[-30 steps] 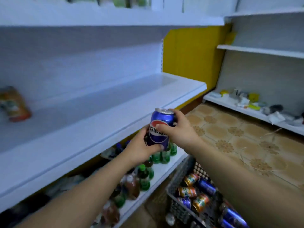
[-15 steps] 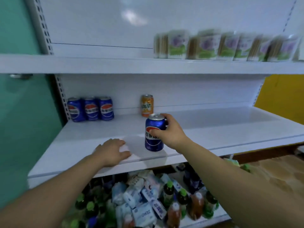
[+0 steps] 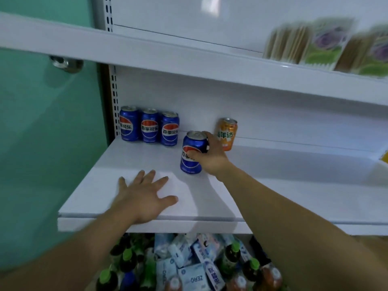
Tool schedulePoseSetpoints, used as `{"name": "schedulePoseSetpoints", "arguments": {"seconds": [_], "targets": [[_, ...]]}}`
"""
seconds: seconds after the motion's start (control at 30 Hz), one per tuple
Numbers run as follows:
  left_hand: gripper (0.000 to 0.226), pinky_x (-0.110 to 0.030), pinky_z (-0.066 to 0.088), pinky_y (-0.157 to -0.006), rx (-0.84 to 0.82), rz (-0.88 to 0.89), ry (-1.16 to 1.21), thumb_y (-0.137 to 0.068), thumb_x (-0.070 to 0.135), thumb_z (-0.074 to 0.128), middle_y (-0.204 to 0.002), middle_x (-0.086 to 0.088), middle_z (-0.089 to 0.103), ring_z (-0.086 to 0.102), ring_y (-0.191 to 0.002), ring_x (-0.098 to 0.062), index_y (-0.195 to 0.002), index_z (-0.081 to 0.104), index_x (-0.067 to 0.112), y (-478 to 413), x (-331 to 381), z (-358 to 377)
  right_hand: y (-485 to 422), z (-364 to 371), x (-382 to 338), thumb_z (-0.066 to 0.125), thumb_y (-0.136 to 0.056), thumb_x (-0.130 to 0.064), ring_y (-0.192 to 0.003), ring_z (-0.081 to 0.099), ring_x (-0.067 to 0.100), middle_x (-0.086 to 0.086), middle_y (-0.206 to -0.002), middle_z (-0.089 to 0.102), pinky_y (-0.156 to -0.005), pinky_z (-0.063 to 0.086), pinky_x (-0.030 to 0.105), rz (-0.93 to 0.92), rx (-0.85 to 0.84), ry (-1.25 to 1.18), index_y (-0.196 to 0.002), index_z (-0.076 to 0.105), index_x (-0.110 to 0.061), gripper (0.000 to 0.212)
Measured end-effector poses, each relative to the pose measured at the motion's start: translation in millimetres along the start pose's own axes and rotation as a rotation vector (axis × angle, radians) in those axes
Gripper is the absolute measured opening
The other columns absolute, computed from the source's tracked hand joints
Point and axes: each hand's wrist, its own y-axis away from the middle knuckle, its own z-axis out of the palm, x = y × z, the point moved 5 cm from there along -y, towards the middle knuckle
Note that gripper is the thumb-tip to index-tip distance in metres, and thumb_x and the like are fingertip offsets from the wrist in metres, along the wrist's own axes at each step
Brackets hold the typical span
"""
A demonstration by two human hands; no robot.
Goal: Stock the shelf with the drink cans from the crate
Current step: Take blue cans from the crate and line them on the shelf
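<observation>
Blue aluminium fills your right hand (image 3: 210, 158): a cola can (image 3: 190, 166) stands upright at the centre of the frame on the white middle shelf (image 3: 231, 198), though you cannot tell whether its base touches the surface. Your thumb crosses the front of the label and the other fingers curl round the back near the rim, gripping the can from its right side. Up and left, against the back panel, three matching blue cans (image 3: 149, 129) stand in a touching row; an orange can (image 3: 226, 134) stands just behind your knuckles. The gap between that row and the orange can lies straight up-frame from the held can, whose long axis is vertical, so the next move looks like a short push back with no turning. Your left hand (image 3: 142, 194) lies flat, fingers spread, on the shelf's front, holding nothing and farther from the gap. The crate is out of view.
</observation>
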Motion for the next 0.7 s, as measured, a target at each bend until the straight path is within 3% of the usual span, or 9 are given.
{"name": "schedulePoseSetpoints", "arguments": {"seconds": [0.13, 0.23, 0.37, 0.7], "targets": [[0.079, -0.058, -0.007, -0.115, 0.014, 0.005, 0.003, -0.080, 0.081, 0.018, -0.160, 0.009, -0.010, -0.011, -0.147, -0.016, -0.149, 0.000, 0.046, 0, -1, 1, -32, 6, 3, 0.079, -0.078, -0.021, -0.121, 0.053, 0.020, 0.002, -0.134, 0.055, -0.097, 0.045, 0.031, -0.014, 0.028, 0.073, -0.142, 0.037, -0.015, 0.077], [0.079, -0.058, -0.009, -0.115, 0.014, 0.005, 0.010, -0.081, 0.081, 0.018, -0.160, 0.009, -0.012, -0.013, -0.147, -0.015, -0.149, -0.001, 0.046, -1, -2, 3, -50, 9, 11, 0.077, -0.079, -0.017, -0.121, 0.054, 0.022, 0.006, -0.133, 0.055, -0.101, 0.046, 0.037, -0.025, 0.073, 0.108, -0.138, 0.040, -0.015, 0.070], [0.078, -0.057, -0.011, -0.114, 0.018, 0.008, 0.031, -0.081, 0.080, 0.020, -0.159, 0.010, -0.013, -0.015, -0.146, -0.014, -0.148, -0.001, 0.046, -2, -1, 4, -70, 19, 26, 0.080, -0.075, -0.019, -0.120, 0.054, 0.024, 0.007, -0.133, 0.052, -0.103, 0.046, 0.044, -0.038, 0.103, 0.155, -0.139, 0.039, -0.021, 0.076], [0.077, -0.057, -0.012, -0.115, 0.012, 0.002, 0.018, -0.082, 0.079, 0.018, -0.159, 0.011, -0.016, -0.018, -0.146, -0.013, -0.147, -0.005, 0.047, -3, -4, 6, -106, 34, 33, 0.070, -0.086, -0.019, -0.127, 0.050, 0.025, 0.007, -0.141, 0.048, -0.104, 0.044, 0.043, -0.029, 0.164, 0.192, -0.143, 0.034, -0.016, 0.068]]}}
